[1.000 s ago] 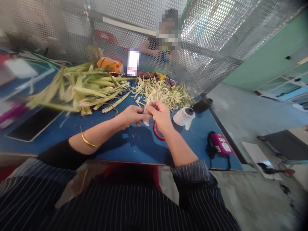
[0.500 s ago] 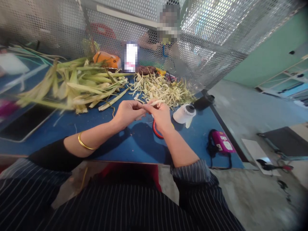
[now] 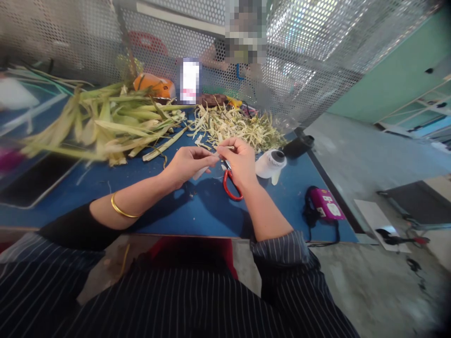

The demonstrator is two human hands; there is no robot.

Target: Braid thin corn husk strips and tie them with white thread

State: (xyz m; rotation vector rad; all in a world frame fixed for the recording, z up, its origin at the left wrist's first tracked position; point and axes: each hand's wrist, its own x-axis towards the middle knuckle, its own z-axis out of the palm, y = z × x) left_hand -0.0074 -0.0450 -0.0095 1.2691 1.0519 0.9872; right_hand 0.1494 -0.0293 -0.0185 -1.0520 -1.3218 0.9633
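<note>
While both hands meet, the pale strip [image 3: 203, 170] hangs beneath the left hand [image 3: 186, 164] grip.

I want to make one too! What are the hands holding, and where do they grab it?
Both hands pinch one pale leaf strip: the left hand near its lower end, the right hand at its upper end, with the fingertips.

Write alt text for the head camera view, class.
Left hand and right hand pinch a pale leaf strip above a blue table. Red-handled scissors, a white spool and leaf piles lie nearby.
</note>
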